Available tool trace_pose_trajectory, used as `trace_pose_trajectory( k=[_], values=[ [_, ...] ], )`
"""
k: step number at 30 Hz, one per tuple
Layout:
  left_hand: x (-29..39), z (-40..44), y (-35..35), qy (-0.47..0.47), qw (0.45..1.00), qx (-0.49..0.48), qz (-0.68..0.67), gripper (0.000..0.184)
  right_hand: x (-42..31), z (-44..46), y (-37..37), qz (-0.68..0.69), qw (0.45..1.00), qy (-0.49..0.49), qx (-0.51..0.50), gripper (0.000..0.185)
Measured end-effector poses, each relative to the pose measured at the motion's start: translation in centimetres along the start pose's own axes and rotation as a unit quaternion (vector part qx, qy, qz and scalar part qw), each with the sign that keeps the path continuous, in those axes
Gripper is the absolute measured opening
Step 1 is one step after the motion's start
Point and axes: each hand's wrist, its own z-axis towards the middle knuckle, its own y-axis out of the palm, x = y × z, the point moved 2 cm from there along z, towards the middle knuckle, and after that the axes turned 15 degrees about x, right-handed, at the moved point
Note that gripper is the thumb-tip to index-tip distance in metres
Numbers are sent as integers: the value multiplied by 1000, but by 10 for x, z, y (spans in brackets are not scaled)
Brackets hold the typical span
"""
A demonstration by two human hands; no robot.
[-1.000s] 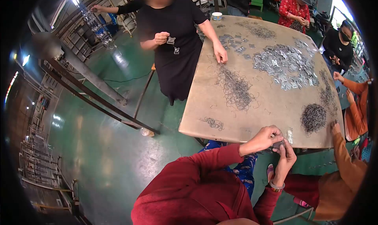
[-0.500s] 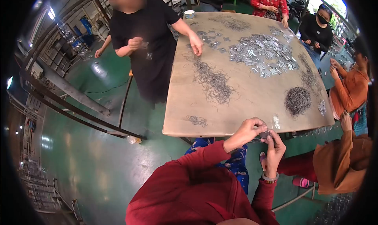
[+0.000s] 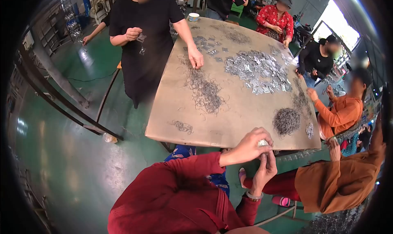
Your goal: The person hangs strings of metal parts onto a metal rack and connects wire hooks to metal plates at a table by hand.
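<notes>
My left hand (image 3: 245, 148) is closed at the table's front edge, its fingertips pinched together. Just below and to the right is my right hand (image 3: 264, 176), wrist banded, with its fingertips raised against the left ones. Whatever lies between the fingers is too small and covered to name. A shiny clear strip (image 3: 263, 143) on the table shows partly behind my left fingers. Nearest on the tabletop (image 3: 237, 127) are a round heap of dark wire hooks (image 3: 286, 122) and a small cluster of hooks (image 3: 182, 127).
A loose hook pile (image 3: 208, 95) and a heap of flat metal pieces (image 3: 260, 72) lie farther in. Across the left side, a person in black (image 3: 143, 33) reaches onto the table. Co-workers in orange (image 3: 342, 111) and brown (image 3: 339, 176) are at the right. A cup (image 3: 193, 17) stands at the far corner.
The view has shifted, moving the table leftward in frame. My hands stay together, now covering part of the clear strip; the dark piece seen between my fingers earlier is hidden.
</notes>
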Motion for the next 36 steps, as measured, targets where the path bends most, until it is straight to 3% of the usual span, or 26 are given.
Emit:
trace_pose_trajectory(
  k=[5,6,9,11,13,15,17,19,21,24,25,26,29,30,31,33,35,36],
  values=[
    [20,9,11,21,999,-38,23,12,-11,8,3,65,995,-71,9,17],
    [22,9,15,18,999,-44,18,12,-17,11,3,46,996,-77,27,9],
    [32,16,21,39,998,-44,-3,11,-21,20,-4,9,990,-132,53,7],
    [34,24,24,55,997,-52,-12,11,-23,25,-1,81,987,-91,101,7],
    [32,32,21,70,997,-29,-11,13,-23,32,-3,66,987,-49,135,8],
    [22,43,15,60,998,9,-29,20,-30,38,-2,101,983,-64,139,8],
    [-21,45,10,43,997,28,57,21,-27,45,-13,96,979,-65,165,8],
    [-78,34,2,-9,986,23,163,20,-37,47,-23,0,975,-103,196,10],
    [-134,1,8,3,981,-4,196,17,-41,56,-37,-36,962,-165,213,11],
    [-152,-12,27,45,978,-72,190,15,-66,71,-67,-95,941,-222,237,14],
    [-152,-22,37,55,977,-105,175,15,-80,74,-74,-54,938,-240,244,16],
    [-162,-27,47,39,967,-161,192,20,-94,74,-82,-68,928,-248,269,17],
    [-174,-44,71,164,905,-180,349,38,-135,66,-105,-66,909,-294,289,20],
    [-174,-49,70,118,882,-256,378,47,-145,64,-110,-74,898,-315,299,21],
    [-183,-53,70,143,875,-235,399,46,-153,63,-117,-78,888,-336,305,22],
    [-210,-66,82,193,855,-193,441,45,-166,63,-146,-274,817,-404,308,24],
    [-211,-67,81,187,849,-186,458,44,-206,58,-93,-1,846,-388,366,18],
    [-209,-67,80,187,846,-190,463,44,-206,62,-110,4,849,-390,355,18]
  ],
)
